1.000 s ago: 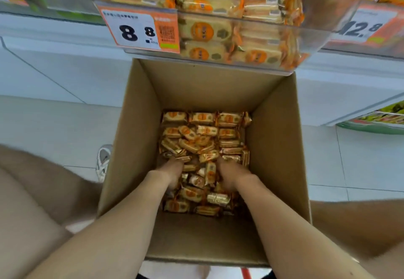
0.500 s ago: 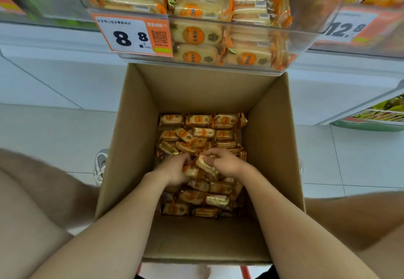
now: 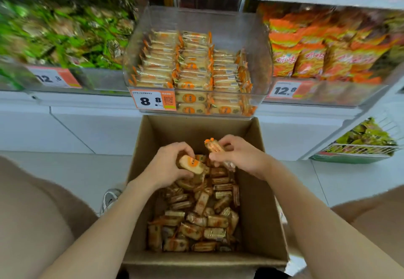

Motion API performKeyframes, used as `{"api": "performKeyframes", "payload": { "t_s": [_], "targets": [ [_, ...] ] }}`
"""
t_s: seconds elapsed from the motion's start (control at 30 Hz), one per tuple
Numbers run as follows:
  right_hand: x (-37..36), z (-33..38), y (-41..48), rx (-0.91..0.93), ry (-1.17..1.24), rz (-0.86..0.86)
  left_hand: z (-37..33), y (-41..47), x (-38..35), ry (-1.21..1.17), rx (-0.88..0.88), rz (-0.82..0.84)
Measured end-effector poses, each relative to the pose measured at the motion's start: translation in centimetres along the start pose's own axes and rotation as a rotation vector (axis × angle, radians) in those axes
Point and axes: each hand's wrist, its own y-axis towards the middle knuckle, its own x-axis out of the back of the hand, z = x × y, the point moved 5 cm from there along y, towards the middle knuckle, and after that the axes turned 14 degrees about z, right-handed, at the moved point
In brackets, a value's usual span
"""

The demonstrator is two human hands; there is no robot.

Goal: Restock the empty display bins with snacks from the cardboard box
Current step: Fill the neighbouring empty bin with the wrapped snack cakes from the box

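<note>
step: carrying snacks from cardboard box (image 3: pixel 271 202) | left hand (image 3: pixel 169 166) grips a packet (image 3: pixel 192 164) | right hand (image 3: pixel 238 155) pinches another packet (image 3: pixel 215 146) | next: lift both up into clear bin (image 3: pixel 196 27), lay flat on rows

Both my forearms reach forward and angle inward, wrists fairly straight. My left hand (image 3: pixel 168 165) curls its fingers over a pack (image 3: pixel 191 164) — my right hand (image 3: pixel 242 158), just beside it and slightly higher, pinches a second pack (image 3: pixel 215 146) at its fingertips.
</note>
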Motion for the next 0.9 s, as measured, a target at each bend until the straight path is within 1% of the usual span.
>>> {"api": "performKeyframes", "payload": {
  "t_s": [0.13, 0.2, 0.3, 0.43, 0.53, 0.6, 0.67, 0.73, 0.83, 0.9],
  "targets": [
    [0.7, 3.9, -2.9, 0.145, 0.018, 0.038, -3.1, -1.3, 3.5, -0.051, -0.051, 0.024],
    [0.9, 4.6, -3.5, 0.217, 0.069, 0.039, -4.8, -1.9, 4.9, -0.109, -0.111, 0.021],
    [1.0, 5.3, -4.1, 0.268, 0.131, -0.004, -6.6, -3.0, 6.7, -0.236, -0.129, -0.048],
    [0.7, 6.6, -4.5, 0.361, 0.184, -0.011, -8.1, -3.7, 7.7, -0.463, -0.159, -0.044],
    [1.3, 7.6, -5.1, 0.409, 0.138, -0.100, -9.0, -3.7, 8.0, -0.636, -0.157, -0.012],
    [2.1, 8.6, -5.9, 0.478, 0.128, -0.208, -9.6, -3.5, 8.3, -0.776, -0.165, 0.002],
    [2.8, 9.7, -6.8, 0.559, 0.068, -0.294, -10.5, -3.2, 8.8, -0.876, -0.173, 0.000],
    [3.2, 10.5, -7.4, 0.607, -0.058, -0.275, -11.2, -2.8, 9.2, -0.937, -0.155, 0.023],
    [2.9, 11.6, -8.1, 0.640, -0.293, -0.203, -12.3, -2.4, 9.4, -0.969, -0.104, 0.119],
    [3.1, 12.0, -8.2, 0.654, -0.389, -0.238, -12.8, -2.2, 9.6, -0.981, -0.091, 0.145]
  ]
}}
